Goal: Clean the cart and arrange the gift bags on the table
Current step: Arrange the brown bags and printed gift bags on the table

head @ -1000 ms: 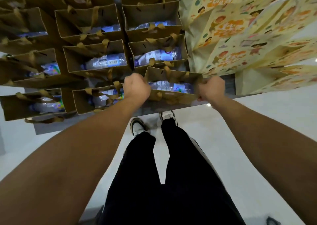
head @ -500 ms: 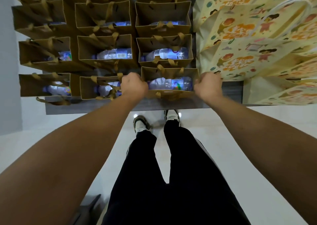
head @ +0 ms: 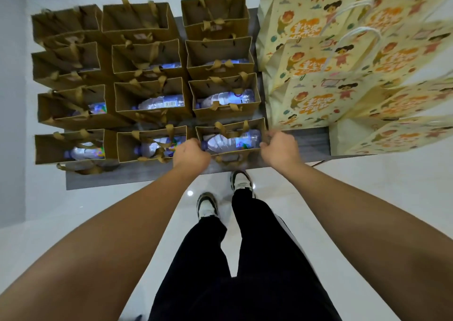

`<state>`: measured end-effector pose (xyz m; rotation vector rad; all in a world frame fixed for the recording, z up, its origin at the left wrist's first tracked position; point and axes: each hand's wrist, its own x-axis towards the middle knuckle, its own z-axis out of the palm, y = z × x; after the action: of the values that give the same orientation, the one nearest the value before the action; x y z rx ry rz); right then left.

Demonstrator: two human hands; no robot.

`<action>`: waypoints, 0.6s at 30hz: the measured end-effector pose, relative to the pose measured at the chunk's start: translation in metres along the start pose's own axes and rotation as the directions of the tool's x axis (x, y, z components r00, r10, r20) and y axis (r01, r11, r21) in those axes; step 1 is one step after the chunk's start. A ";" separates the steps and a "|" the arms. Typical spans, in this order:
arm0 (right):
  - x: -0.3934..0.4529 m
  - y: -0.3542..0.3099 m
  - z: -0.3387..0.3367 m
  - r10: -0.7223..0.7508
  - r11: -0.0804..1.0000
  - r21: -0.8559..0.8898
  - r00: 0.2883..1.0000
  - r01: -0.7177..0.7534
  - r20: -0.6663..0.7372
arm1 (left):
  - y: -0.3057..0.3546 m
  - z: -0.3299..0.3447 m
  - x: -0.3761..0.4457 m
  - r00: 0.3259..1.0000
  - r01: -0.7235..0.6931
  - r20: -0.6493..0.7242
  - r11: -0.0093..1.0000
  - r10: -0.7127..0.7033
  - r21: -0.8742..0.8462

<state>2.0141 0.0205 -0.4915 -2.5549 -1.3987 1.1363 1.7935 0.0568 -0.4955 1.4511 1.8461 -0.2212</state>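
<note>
Hands (head: 191, 155) (head: 279, 149) grip boxy kraft-paper bag (head: 230, 153).

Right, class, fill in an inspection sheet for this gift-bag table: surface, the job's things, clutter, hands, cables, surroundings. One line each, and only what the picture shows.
Surface: grey table, mostly covered by bags; bare strip along the near edge.
Job's things: brown gift bags standing open in three columns, several showing a water bottle lying inside; the nearest right-column bag is held at both ends.
Clutter: large cartoon-print bags lying stacked at the table's right.
Hands: left hand grips the held bag's left end; right hand grips its right end.
Cables: nothing seen.
Surroundings: glossy white floor; the person's dark trousers and sneakers; the cart is not in view.
</note>
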 end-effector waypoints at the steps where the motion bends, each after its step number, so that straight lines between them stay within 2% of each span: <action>1: -0.009 -0.002 -0.004 -0.022 0.999 -0.024 1.000 0.022 0.002 | 0.002 -0.005 -0.005 1.000 -0.030 -0.004 1.000 0.030 0.008; 6: -0.056 -0.017 -0.045 -0.123 0.988 -0.096 0.991 0.117 -0.060 | 0.044 -0.042 -0.035 0.970 -0.242 -0.012 0.968 0.244 0.060; 12: -0.098 -0.016 -0.111 -0.156 0.986 -0.088 0.969 0.141 -0.191 | 0.128 -0.091 -0.082 0.834 -0.542 -0.042 0.831 0.550 0.128; 15: -0.106 0.001 -0.131 -0.151 0.988 -0.074 0.962 0.137 -0.226 | 0.161 -0.096 -0.101 0.766 -0.617 -0.067 0.760 0.640 0.205; 18: -0.105 0.028 -0.146 -0.161 0.987 -0.066 0.963 0.150 -0.216 | 0.189 -0.087 -0.111 0.746 -0.636 -0.064 0.738 0.663 0.225</action>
<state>2.0870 -0.0282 -0.3320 -2.4579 -1.5538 0.7782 1.9285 0.0858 -0.3047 2.2073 1.3195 0.0645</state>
